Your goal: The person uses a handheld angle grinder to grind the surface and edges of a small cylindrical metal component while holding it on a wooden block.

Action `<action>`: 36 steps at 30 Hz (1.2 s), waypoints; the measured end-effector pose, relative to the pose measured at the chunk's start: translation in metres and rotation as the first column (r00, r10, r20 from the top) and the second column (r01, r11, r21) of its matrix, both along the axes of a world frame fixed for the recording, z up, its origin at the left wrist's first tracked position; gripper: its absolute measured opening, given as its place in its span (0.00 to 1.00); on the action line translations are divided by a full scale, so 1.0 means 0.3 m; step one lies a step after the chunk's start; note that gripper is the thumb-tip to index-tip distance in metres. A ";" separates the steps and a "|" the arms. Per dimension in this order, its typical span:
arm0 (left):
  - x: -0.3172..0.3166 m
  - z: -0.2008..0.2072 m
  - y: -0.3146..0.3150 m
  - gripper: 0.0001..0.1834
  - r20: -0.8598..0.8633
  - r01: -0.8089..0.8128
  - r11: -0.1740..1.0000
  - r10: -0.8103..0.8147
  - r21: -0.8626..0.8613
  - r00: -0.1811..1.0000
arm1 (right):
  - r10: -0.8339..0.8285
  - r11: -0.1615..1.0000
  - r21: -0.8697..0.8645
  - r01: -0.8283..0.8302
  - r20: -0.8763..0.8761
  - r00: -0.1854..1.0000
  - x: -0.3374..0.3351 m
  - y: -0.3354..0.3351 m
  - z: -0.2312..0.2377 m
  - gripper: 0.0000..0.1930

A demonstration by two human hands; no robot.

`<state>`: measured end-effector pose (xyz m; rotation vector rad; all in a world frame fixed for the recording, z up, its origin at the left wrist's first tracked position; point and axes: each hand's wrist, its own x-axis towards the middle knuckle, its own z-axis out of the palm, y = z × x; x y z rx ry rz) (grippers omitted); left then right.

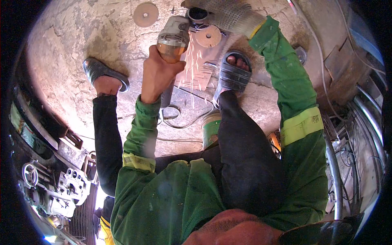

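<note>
My bare left hand (157,77) is wrapped around the body of an angle grinder (173,41), which has a grey head and an orange-brown lower part. Its head is up against a short, dark round metal tube (198,14) with an open end. My right hand (234,18), in a pale dotted work glove, holds that tube from the right; motion blurs the fingers. Bright sparks stream down from the contact over a flat brownish plate (200,73) on the floor. A tan round disc (208,36) with a centre hole lies just below the tube.
Another round disc (145,14) lies on the rough floor at the far left. My sandalled feet flank the work. A grey cable (179,124) curls near a green container (211,130). Metal pipes (369,118) stand at the right, machinery (71,185) at the lower left.
</note>
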<state>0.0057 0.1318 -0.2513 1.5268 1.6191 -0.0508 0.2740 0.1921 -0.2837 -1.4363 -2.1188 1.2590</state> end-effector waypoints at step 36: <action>0.033 0.024 -0.044 0.37 0.044 0.011 0.999 -0.009 -0.034 0.999 | 0.000 0.998 0.057 -0.004 0.076 0.997 0.000 -0.006 -0.059 0.25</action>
